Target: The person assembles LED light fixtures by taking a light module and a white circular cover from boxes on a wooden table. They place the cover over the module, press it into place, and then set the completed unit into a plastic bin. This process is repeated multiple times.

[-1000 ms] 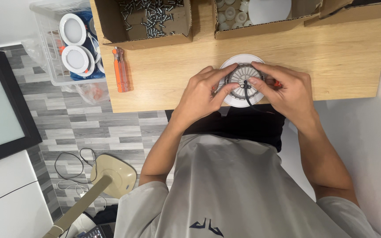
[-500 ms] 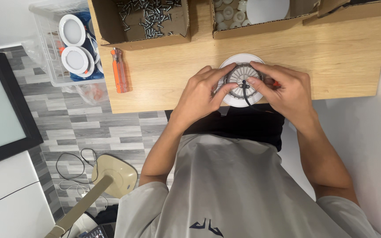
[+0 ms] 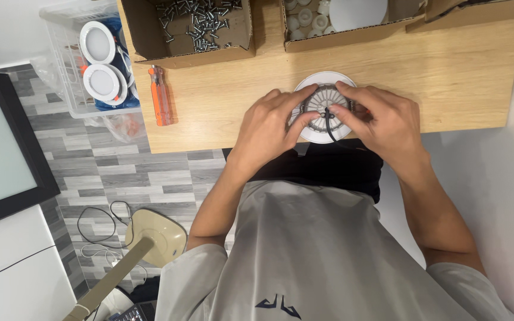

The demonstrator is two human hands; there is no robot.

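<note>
A round white downlight (image 3: 326, 80) lies face down near the front edge of the wooden table (image 3: 459, 71), showing its grey finned metal back and a short black wire. My left hand (image 3: 267, 126) grips its left side, fingers curled over the rim. My right hand (image 3: 385, 119) holds its right side, with fingertips on the finned back. Both hands cover most of the lamp's lower half.
An orange-handled screwdriver (image 3: 161, 103) lies at the table's left. Behind it stands a cardboard box of screws (image 3: 197, 24), and another box (image 3: 340, 18) holds white round parts. A clear plastic bin (image 3: 90, 65) with white downlights sits left of the table. A lamp base (image 3: 156, 238) rests on the floor.
Both hands stay on the downlight; the fingers shift only slightly on its back.
</note>
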